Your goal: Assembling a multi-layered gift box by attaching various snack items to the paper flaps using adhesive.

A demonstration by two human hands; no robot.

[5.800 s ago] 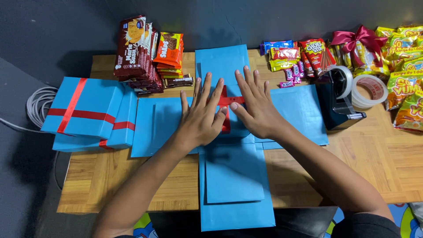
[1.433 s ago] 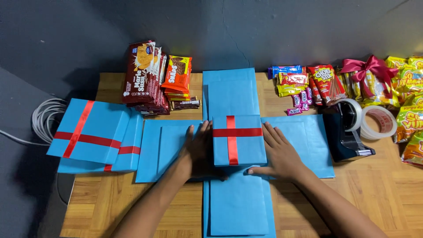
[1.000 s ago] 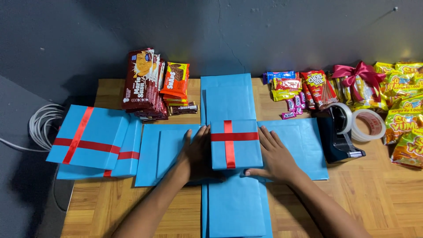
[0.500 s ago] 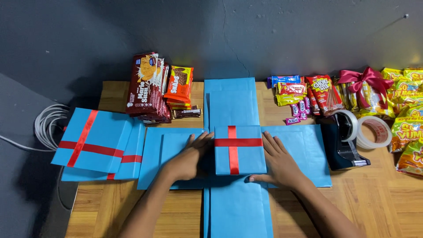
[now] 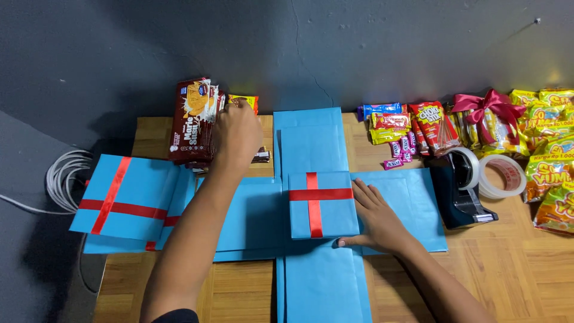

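Left hand (image 5: 237, 133) reaching over the snack stack; right hand (image 5: 375, 216) lying flat beside the small blue box (image 5: 322, 204).

Left hand is curling its fingers over an orange-wrapped packet (image 5: 244, 101) at the far edge of the wooden table (image 5: 508, 269), just right of the brown biscuit packs (image 5: 194, 119); whether the fingers are fully gripping it cannot be told. Right hand is resting open, palm down, on the right flap of the unfolded blue card cross (image 5: 311, 137), its thumb side touching the box's right wall. Box, crossed with red ribbon, is sitting at the centre of the cross. Blue lids with red ribbon (image 5: 128, 200) are lying to the left, a black tape dispenser (image 5: 457, 191) and tape roll (image 5: 502, 176) to the right, candy packets (image 5: 412, 125) at far right.
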